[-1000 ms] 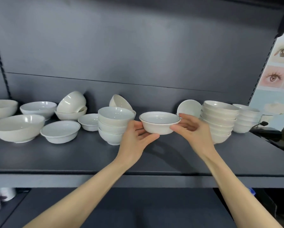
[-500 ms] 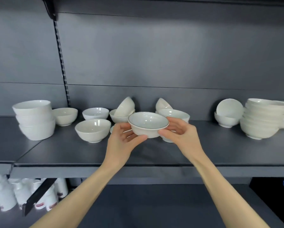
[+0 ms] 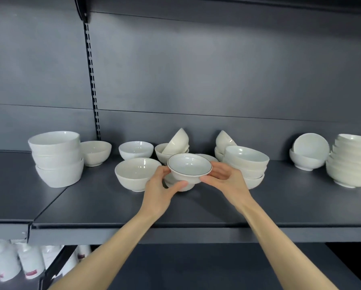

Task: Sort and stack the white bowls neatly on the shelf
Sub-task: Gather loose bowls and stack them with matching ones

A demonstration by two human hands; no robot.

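I hold a small white bowl with a thin dark rim line [image 3: 189,166] in both hands, just above another shallow white bowl [image 3: 171,181] on the dark shelf [image 3: 196,208]. My left hand [image 3: 160,188] grips its left side and my right hand [image 3: 224,178] its right side. Left of it stands a single bowl [image 3: 134,173]. To the right is a stack of three bowls [image 3: 247,165]. A stack of large bowls [image 3: 56,158] stands at far left, and a tall stack [image 3: 352,162] at far right.
Loose bowls line the back wall: two upright [image 3: 96,151] [image 3: 136,149], two tilted in other bowls [image 3: 176,141] [image 3: 224,140], one on edge in a bowl [image 3: 310,147]. A slotted upright [image 3: 91,80] splits the rear panel. White bottles [image 3: 29,262] sit on the lower shelf.
My view has swung left along the shelf and drawn closer. Both hands have carried the bowl leftward and now hold it over the shallow bowl beside the three-bowl stack.
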